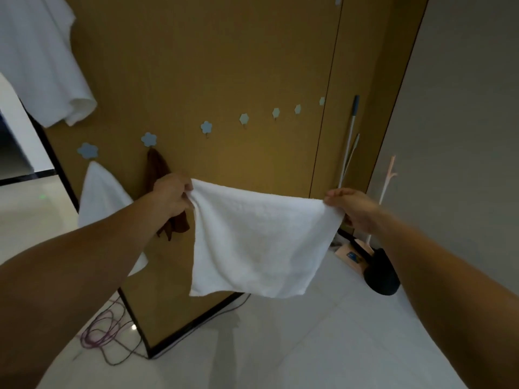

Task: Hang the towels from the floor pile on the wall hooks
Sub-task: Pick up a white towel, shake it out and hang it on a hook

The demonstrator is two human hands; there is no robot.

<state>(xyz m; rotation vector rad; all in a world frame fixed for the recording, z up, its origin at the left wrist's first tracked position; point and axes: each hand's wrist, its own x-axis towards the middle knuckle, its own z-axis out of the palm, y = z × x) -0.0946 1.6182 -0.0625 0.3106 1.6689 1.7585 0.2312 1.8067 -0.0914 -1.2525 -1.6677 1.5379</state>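
A white towel [258, 242] hangs spread in the air in front of the brown wall panel [224, 66]. My left hand [172, 193] pinches its upper left corner and my right hand [354, 209] pinches its upper right corner. A row of blue flower-shaped hooks runs across the panel. The leftmost hook [87, 150] carries a white towel [104, 192]. From the second hook [148, 139] hangs a brown cloth [158, 172], partly behind my left hand. The hooks to the right, such as the third hook [206, 127], are bare. The floor pile is out of view.
A large white towel [42, 60] hangs high at the upper left. A mop handle [348, 141], a dustpan [379, 273] and a pink stand [389, 175] lean at the panel's right end. Loose cables [104, 332] lie on the white tiled floor by the panel's lower left corner.
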